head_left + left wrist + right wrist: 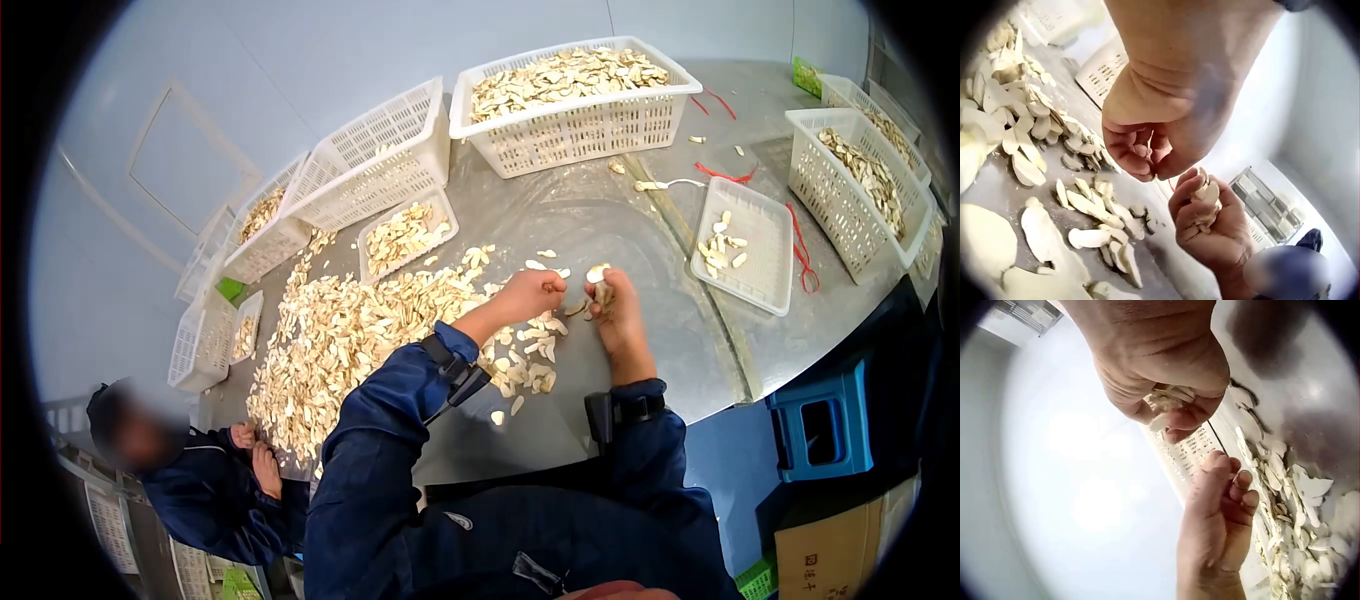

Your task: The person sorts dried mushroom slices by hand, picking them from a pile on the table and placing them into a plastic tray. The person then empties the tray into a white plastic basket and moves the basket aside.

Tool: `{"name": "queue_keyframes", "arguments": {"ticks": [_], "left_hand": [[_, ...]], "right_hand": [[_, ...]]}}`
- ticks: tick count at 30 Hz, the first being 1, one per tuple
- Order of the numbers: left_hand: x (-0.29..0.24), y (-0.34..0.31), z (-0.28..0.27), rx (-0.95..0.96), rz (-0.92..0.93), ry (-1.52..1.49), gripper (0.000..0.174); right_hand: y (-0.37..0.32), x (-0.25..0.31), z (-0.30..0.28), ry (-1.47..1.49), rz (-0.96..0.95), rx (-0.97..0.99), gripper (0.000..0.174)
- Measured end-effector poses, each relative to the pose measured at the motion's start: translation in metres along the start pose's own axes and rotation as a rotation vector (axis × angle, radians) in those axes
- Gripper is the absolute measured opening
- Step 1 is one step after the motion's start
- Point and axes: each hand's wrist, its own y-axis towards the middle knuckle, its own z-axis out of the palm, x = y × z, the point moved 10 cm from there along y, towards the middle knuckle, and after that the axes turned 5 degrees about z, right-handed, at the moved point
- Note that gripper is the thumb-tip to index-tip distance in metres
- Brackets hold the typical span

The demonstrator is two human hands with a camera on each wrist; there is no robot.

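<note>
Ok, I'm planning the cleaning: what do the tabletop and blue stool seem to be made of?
The tabletop looks like smooth metal with a dull sheen, perhaps stainless steel: it's grey, with soft, blurred reflections. The stool is probably moulded plastic, judging by its even blue and rounded opening.

Head view: you find the other person's face (145,437) blurred; lettering on the cardboard box (828,552) is too small to read, the box cut off below. Right wrist view: your right hand (1160,369) partly hides the held slices (1172,395). Left wrist view: your left hand (1157,119) hides its palm; foreground slices (986,240) run off the left edge.
</note>
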Motion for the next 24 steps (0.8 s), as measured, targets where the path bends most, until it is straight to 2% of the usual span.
{"name": "queue_keyframes", "arguments": {"ticks": [1,4,5,11,14,15,18,21,24], "left_hand": [[-0.006,-0.001,0.001,-0.034,0.101,0.184,0.02],[-0.03,-0.003,0.018,-0.095,0.237,0.459,0.026],[-0.038,-0.006,0.023,-0.102,0.239,0.51,0.023],[-0.038,-0.003,0.033,-0.137,0.303,0.633,0.02],[-0.036,-0.008,0.026,-0.158,0.279,0.56,0.021],[-0.031,-0.006,0.027,-0.106,0.254,0.526,0.019],[-0.038,-0.012,0.014,-0.256,0.376,0.494,0.015],[-0.021,-0.002,0.006,-0.151,0.275,0.365,0.013],[0.001,-0.009,-0.006,-0.14,0.064,0.142,0.016]], "right_hand": [[-0.002,0.008,-0.002,0.016,-0.035,-0.007,0.018],[-0.007,0.023,-0.008,0.077,-0.107,-0.028,0.021],[-0.008,0.025,-0.012,0.08,-0.115,-0.058,0.028],[-0.018,0.037,-0.005,0.058,-0.137,-0.063,0.038],[-0.013,0.031,-0.01,0.092,-0.124,-0.028,0.033],[-0.01,0.03,-0.01,0.105,-0.118,-0.018,0.032],[-0.004,0.028,-0.022,0.175,-0.083,-0.077,0.025],[-0.006,0.031,-0.035,0.29,-0.083,-0.137,0.02],[0.002,0.029,-0.039,0.382,-0.069,-0.13,0.02]]}}
